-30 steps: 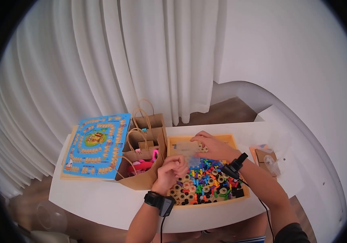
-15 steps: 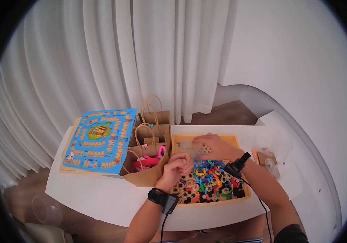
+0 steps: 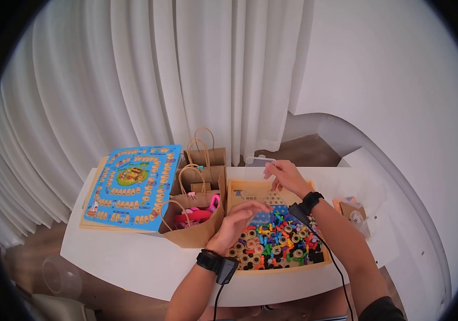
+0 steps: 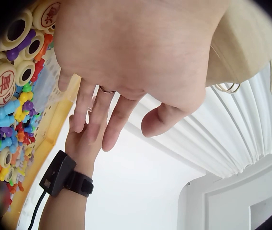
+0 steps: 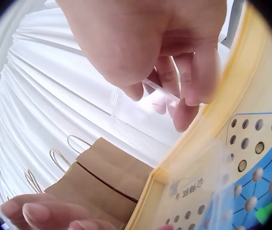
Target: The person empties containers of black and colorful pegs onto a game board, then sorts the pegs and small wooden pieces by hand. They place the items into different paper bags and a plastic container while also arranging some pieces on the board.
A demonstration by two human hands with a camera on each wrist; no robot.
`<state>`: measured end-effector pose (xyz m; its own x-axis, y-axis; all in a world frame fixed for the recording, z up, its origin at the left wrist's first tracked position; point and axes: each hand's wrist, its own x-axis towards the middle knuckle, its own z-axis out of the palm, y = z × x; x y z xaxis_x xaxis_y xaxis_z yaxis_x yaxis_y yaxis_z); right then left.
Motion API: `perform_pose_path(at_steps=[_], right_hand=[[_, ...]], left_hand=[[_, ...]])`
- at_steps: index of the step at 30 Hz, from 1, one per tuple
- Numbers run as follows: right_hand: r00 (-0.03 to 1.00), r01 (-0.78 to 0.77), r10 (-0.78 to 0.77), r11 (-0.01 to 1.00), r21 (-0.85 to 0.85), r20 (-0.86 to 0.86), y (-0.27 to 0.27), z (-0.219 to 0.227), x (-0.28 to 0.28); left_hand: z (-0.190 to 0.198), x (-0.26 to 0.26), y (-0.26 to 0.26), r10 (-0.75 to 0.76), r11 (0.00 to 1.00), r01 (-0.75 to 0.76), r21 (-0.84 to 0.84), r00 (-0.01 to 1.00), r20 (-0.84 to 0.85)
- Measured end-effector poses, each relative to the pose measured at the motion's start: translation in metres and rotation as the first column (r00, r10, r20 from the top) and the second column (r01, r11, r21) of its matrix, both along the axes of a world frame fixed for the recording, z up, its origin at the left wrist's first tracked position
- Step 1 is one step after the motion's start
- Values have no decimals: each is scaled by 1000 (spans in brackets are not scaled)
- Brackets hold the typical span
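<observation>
A clear plastic piece [image 3: 260, 163], flat and thin-edged, is pinched by my right hand [image 3: 289, 178] above the tray's far edge. In the right wrist view the fingers of my right hand [image 5: 160, 48] grip the edge of this clear piece [image 5: 136, 117]. My left hand [image 3: 235, 224] hovers over the tray's left side, fingers extended, holding nothing visible; the left wrist view shows the back of this left hand [image 4: 131, 52]. Below, a second clear plastic container [image 5: 193, 184] lies over the tray's printed, holed board [image 5: 270, 167]. Colourful pegs [image 3: 277, 235] and round pieces [image 3: 247, 258] fill the near part.
The yellow wooden tray [image 3: 288, 268] stands on a white table [image 3: 132, 270]. Paper bags [image 3: 196, 235] border it on the left, one with pink things inside. A blue game board [image 3: 132, 184] lies farther left. Small packets [image 3: 355, 214] are on the right.
My right hand has risen toward the tray's far edge, with the clear piece now up beyond the tray. The fingers of my left hand, curled before, have straightened toward the right.
</observation>
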<state>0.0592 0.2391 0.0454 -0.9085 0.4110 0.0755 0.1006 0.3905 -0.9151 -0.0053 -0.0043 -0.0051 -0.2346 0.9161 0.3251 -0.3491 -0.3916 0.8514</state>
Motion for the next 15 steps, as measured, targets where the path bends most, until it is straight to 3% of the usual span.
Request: perform_pose_path(at_steps=[7, 15], right_hand=[[987, 137, -141, 990, -43, -83, -1, -14, -20], [998, 15, -16, 1000, -14, -66, -6, 0, -6]], left_hand=[[5, 4, -4, -15, 999, 16, -42, 1000, 18], [3, 3, -4, -25, 1000, 26, -13, 998, 62]])
